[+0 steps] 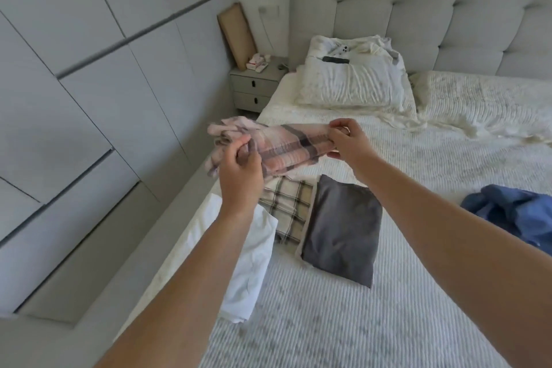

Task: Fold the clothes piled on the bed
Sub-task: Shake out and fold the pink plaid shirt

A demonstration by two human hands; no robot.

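Pink plaid cloth [283,148], folded into a thick bundle, hangs in the air above the bed [388,293], held at both ends. The left hand [239,169] grips its left end with fingers curled into the fabric; the right hand [348,140] pinches the right end. Below lie a folded cream checked garment [285,212] and, touching its right side, a folded dark grey one [343,233]. A white piece [248,272] sits by the left forearm. Crumpled blue clothing [513,212] lies at the right, well apart.
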